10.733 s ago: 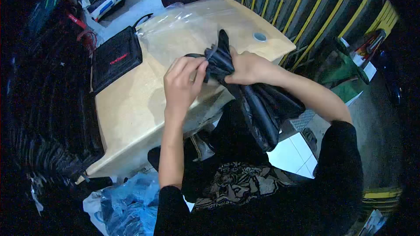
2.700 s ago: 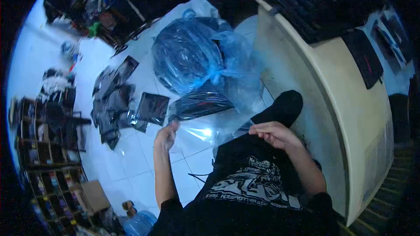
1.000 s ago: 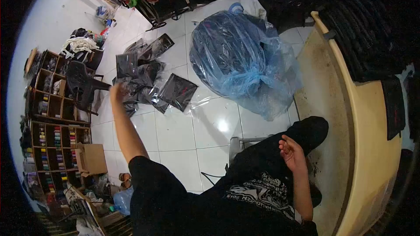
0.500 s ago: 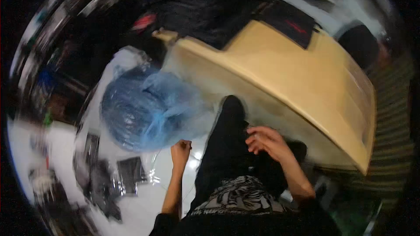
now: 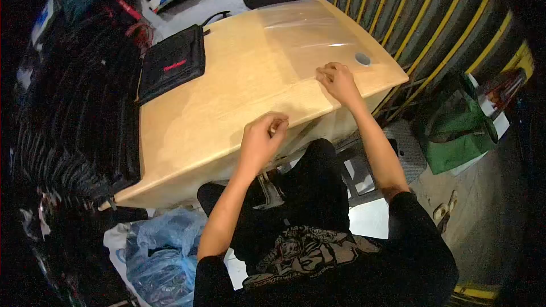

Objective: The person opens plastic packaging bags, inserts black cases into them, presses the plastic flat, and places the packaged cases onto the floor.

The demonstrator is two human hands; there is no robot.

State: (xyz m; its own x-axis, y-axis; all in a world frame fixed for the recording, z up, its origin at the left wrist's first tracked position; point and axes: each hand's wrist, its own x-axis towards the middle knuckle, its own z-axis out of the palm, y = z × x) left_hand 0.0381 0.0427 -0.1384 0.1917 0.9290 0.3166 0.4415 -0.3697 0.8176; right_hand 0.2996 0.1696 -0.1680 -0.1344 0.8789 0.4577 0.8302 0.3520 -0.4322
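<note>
My left hand [image 5: 263, 141] is over the front edge of the pale wooden table [image 5: 193, 131], its fingers curled in and no object visible in them. Farther right, my right hand [image 5: 339, 84] is at the near edge of the clear plastic sheets [image 5: 307, 31], which lie flat on the table. Its fingers are bent together; whether they pinch the plastic is too small to tell. A black case with red lettering [image 5: 173, 65] lies at the table's left side.
A round grey disc [image 5: 362, 59] is set in the table's right corner. Dark stacked material [image 5: 74, 119] stands at the left, and a blue plastic bag [image 5: 165, 261] sits below. Yellow-striped slats [image 5: 421, 17] and a green bag [image 5: 460, 136] are on the right.
The view has swung from the floor and its black packets back to the table. My left hand, earlier stretched towards those packets, and my right hand are now over the table.
</note>
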